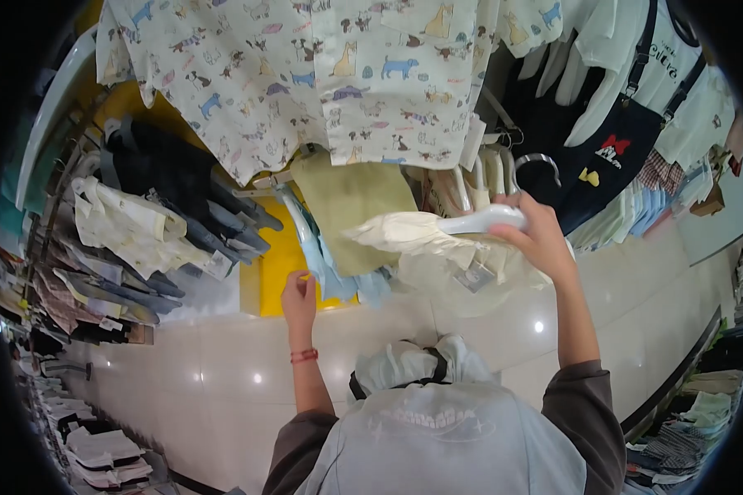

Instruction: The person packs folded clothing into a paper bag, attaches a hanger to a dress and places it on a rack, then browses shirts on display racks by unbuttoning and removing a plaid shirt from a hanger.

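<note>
My right hand (537, 235) is closed around the neck of a white clothes hanger (479, 221), its metal hook (541, 161) pointing up and away. A cream garment with ruffled edges (437, 256) hangs from that hanger, a tag showing on it. My left hand (299, 299), a red band at its wrist, is curled closed beside a light blue garment (328, 272). Whether its fingers touch that cloth, or hold anything, I cannot make out. An olive-green garment (355, 202) hangs just beyond both hands.
A white shirt with animal prints (347, 74) hangs in front. Dark overalls (611, 157) hang at the right. Racks of clothes, including a pale patterned garment (128, 227), stand at the left beside a yellow panel (276, 285). Folded clothes (99, 445) lie lower left, on the tiled floor's edge.
</note>
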`<move>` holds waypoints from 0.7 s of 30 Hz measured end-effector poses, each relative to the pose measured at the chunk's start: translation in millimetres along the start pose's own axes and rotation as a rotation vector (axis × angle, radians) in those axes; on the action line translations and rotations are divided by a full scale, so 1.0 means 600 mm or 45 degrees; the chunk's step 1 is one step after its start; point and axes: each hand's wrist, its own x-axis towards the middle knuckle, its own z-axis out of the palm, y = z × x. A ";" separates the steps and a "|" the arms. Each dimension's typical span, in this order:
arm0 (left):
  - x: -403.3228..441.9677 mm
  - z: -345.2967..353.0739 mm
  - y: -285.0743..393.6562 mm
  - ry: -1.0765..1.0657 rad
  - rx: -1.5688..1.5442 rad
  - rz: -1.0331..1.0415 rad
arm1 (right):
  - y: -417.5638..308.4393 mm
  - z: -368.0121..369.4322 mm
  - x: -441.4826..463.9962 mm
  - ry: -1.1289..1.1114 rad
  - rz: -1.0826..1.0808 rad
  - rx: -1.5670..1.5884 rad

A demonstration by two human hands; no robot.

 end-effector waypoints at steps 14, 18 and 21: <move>-0.052 0.013 0.293 -0.541 0.233 0.826 | -0.070 0.034 -0.011 -0.379 -0.215 -0.157; -0.041 0.028 0.282 -0.545 0.128 0.780 | -0.058 0.031 -0.007 -0.340 -0.162 -0.125; -0.021 0.031 0.260 -0.612 0.270 0.778 | -0.043 0.028 -0.003 -0.262 -0.134 -0.039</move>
